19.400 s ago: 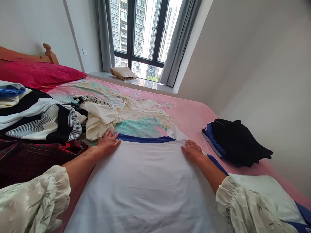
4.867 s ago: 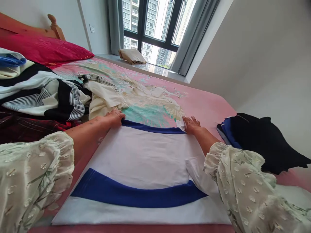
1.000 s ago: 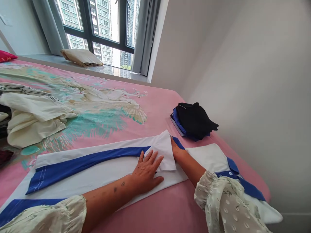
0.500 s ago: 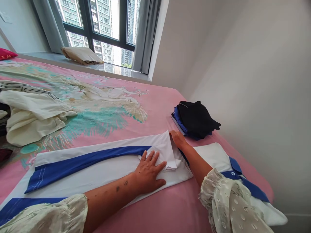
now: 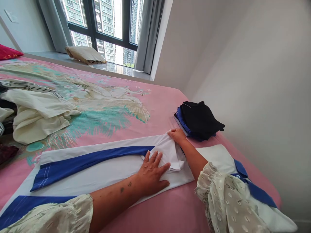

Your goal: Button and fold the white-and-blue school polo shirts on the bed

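A white polo shirt (image 5: 102, 176) with blue panels lies across the front of the bed, one side folded inward over its body. Its blue collar and button placket (image 5: 257, 192) are at the lower right, partly behind my right sleeve. My left hand (image 5: 153, 174) lies flat on the shirt beside the folded white sleeve, fingers spread. At the fold's upper corner, my right hand (image 5: 178, 136) pinches the white cloth between thumb and fingers.
Just beyond my right hand is a stack of folded dark clothes (image 5: 201, 119), black on top of blue. Loose cream clothing (image 5: 43, 113) is heaped at the left on the pink patterned bedsheet (image 5: 160, 103). A wall (image 5: 255, 97) rises along the right, and a paper package (image 5: 85, 55) rests on the windowsill.
My right hand has shifted slightly onto the fold's upper corner and its pinch on the cloth now shows. My left hand stays flat on the shirt. The view has shifted a little.
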The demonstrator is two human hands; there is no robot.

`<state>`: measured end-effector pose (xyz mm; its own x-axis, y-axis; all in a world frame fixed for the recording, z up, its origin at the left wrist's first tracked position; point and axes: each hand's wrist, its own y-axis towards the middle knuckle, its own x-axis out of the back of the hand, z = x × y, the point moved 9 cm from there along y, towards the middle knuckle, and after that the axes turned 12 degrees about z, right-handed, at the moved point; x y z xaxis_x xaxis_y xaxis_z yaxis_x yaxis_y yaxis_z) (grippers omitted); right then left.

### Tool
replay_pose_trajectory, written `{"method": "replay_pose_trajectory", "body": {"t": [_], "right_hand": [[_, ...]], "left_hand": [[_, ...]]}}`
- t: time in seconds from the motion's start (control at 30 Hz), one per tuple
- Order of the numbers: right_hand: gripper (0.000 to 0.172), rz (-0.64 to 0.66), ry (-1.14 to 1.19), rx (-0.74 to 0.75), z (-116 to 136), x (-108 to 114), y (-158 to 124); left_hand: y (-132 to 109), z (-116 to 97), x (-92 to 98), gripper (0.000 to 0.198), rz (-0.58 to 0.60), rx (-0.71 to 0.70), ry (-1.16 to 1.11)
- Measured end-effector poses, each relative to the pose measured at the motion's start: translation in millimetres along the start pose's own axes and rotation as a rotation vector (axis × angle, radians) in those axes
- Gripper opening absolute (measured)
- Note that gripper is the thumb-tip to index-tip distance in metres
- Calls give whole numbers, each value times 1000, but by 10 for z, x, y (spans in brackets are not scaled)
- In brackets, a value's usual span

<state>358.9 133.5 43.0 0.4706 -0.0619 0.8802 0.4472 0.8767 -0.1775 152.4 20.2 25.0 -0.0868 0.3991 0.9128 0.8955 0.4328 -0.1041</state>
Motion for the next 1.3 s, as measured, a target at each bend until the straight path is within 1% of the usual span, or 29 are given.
{"method": "replay_pose_trajectory", "body": {"t": [0.1, 0.17, 0.2, 0.23, 0.27, 0.3, 0.33, 0.37, 0.4, 0.43, 0.47, 0.5, 0.53, 0.57, 0.6, 0.63, 0.67, 0.7, 0.73, 0.77, 0.8, 0.87, 0.93, 1.0, 1.07, 1.13, 1.2, 1.27, 1.3], "right_hand": [[21, -66, -18, -52, -73, 38, -35], [28, -127, -41, -91, -108, 106, -96], [32, -172, -54, -96, -95, 156, -142], [36, -227, -65, -75, -47, 213, -199], [36, -276, -72, -20, 43, 258, -265], [33, -307, -75, 71, 175, 277, -338], [30, -307, -74, 195, 338, 257, -418], [29, -263, -75, 343, 522, 188, -507], [30, -166, -89, 496, 704, 60, -604], [33, -28, -121, 621, 848, -114, -703], [36, 119, -174, 694, 929, -304, -795], [42, 250, -246, 695, 927, -479, -854], [48, 339, -327, 624, 849, -605, -867], [55, 373, -404, 503, 715, -661, -840], [60, 351, -466, 361, 561, -637, -794], [62, 284, -511, 242, 430, -551, -754], [60, 196, -540, 174, 351, -433, -730], [55, 108, -555, 163, 328, -313, -725], [50, 40, -556, 191, 340, -210, -732], [45, 1, -536, 221, 354, -125, -740], [41, -10, -500, 234, 349, -55, -742], [35, 28, -412, 181, 260, 41, -712], [31, 69, -342, 80, 115, 109, -663], [29, 113, -296, 29, -3, 124, -608], [25, 186, -230, 0, -106, 73, -547], [21, 257, -148, -26, -192, -9, -499], [22, 303, -63, -52, -259, -82, -470], [26, 327, 17, -75, -309, -132, -459], [28, 334, 51, -84, -328, -149, -457]], "left_hand": [[-8, -26, -10, 64, -1, 0, -15], [-4, -47, 43, 65, 6, -7, -55], [0, -42, 106, 62, -1, -14, -95], [4, -12, 200, 56, -27, -20, -146], [6, 51, 321, 48, -72, -21, -198], [2, 157, 458, 40, -136, -8, -240], [-7, 301, 591, 36, -204, 21, -261], [-21, 472, 703, 37, -263, 62, -254], [-35, 655, 778, 38, -298, 116, -217], [-41, 832, 805, 39, -293, 168, -161], [-47, 1002, 791, 41, -261, 223, -102], [-55, 1154, 746, 43, -209, 273, -51], [-66, 1280, 681, 45, -147, 316, -13], [-83, 1377, 613, 48, -87, 354, 10], [-99, 1442, 553, 50, -35, 385, 20], [-113, 1478, 510, 53, 4, 407, 22], [-119, 1489, 485, 56, 35, 420, 18], [-118, 1487, 475, 59, 61, 430, 11], [-112, 1479, 478, 62, 82, 436, 2], [-103, 1469, 496, 64, 90, 444, -7], [-91, 1453, 533, 64, 78, 446, -13], [-57, 1353, 642, 58, 0, 397, -16], [-19, 1099, 742, 50, -102, 243, -24], [-2, 698, 759, 47, -146, 31, -22], [-6, 263, 680, 49, -124, -132, 28], [7, -73, 541, 47, -70, -186, 106], [57, -245, 398, 33, -14, -150, 173], [127, -290, 313, 20, 16, -87, 226], [163, -284, 297, 18, 26, -62, 242]]}}
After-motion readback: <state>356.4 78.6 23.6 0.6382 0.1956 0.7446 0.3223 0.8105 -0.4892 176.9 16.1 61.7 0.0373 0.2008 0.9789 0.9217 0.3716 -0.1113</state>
